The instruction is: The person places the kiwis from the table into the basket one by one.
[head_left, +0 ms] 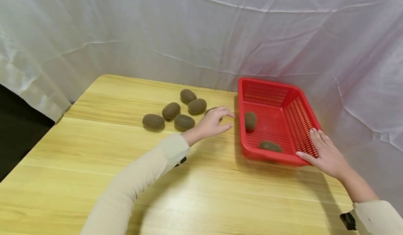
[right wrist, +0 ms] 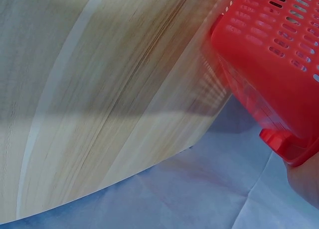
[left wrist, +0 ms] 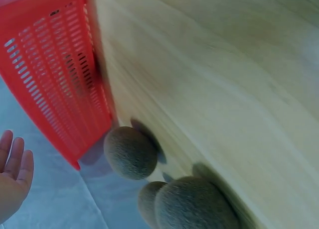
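My left hand (head_left: 210, 123), empty with loosely bent fingers, hovers just left of the red plastic basket (head_left: 267, 155). Beneath it, a brown kiwi (head_left: 209, 111) is partly hidden by the hand. In the left wrist view its fingers (left wrist: 15, 159) appear at the left edge, apart from the nearest kiwi (left wrist: 130, 153). My right hand (head_left: 330, 156) rests on the basket's near right corner, thumb over the front rim and straight fingers against the right side. Inside the basket lie two kiwis, one by the left wall (head_left: 250, 121), another near the front (head_left: 270, 146).
Several more kiwis (head_left: 171, 111) lie grouped on the wooden table (head_left: 94, 151), left of my left hand. A pale cloth (head_left: 176, 32) hangs behind the table and along its right side. The table's left edge borders a dark area (head_left: 19, 133).
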Demonstrator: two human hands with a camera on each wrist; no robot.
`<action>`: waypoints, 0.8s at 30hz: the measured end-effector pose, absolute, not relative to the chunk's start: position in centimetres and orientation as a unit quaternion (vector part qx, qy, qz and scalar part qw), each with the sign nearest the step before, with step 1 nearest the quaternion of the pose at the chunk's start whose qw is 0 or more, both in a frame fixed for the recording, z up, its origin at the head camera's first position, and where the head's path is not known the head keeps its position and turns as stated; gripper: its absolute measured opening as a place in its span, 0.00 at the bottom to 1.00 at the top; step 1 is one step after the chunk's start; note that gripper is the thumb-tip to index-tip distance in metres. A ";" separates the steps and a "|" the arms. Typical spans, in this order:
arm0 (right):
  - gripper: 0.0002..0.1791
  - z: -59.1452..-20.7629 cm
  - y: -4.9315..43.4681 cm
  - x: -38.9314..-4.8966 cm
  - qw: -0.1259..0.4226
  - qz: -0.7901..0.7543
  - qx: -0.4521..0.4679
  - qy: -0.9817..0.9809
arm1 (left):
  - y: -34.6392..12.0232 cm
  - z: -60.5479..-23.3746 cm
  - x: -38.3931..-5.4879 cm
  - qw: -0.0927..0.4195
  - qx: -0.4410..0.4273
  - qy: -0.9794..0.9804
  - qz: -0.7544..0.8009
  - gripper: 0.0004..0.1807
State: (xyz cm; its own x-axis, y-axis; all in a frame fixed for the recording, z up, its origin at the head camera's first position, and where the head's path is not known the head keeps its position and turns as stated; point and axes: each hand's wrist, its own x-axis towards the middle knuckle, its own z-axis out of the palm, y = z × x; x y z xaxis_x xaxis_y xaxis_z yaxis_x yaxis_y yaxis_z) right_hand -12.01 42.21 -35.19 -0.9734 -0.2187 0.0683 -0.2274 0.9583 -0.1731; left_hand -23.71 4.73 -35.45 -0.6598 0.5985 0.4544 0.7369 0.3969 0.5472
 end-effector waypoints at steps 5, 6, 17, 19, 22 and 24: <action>0.49 -35.3 42.3 -12.0 0.026 0.092 0.113 -0.989 | 3.6 -35.9 -23.6 0.085 -0.409 -0.829 -0.371 0.15; 0.49 -35.3 42.3 -12.0 0.026 0.091 0.113 -0.989 | 3.4 -36.0 -23.6 0.080 -0.407 -0.830 -0.373 0.16; 0.49 -35.2 42.2 -12.1 0.026 0.094 0.115 -0.989 | 0.7 -37.4 -24.0 0.059 -0.373 -0.838 -0.394 0.14; 0.50 -35.3 42.2 -12.1 0.025 0.096 0.114 -0.988 | 0.1 -37.7 -24.2 0.058 -0.365 -0.840 -0.397 0.14; 0.50 -35.3 42.3 -12.1 0.025 0.099 0.113 -0.988 | -0.9 -37.9 -24.3 0.056 -0.349 -0.851 -0.389 0.14; 0.50 -35.2 42.3 -12.1 0.024 0.100 0.112 -0.988 | -1.6 -38.0 -24.5 0.054 -0.342 -0.857 -0.382 0.15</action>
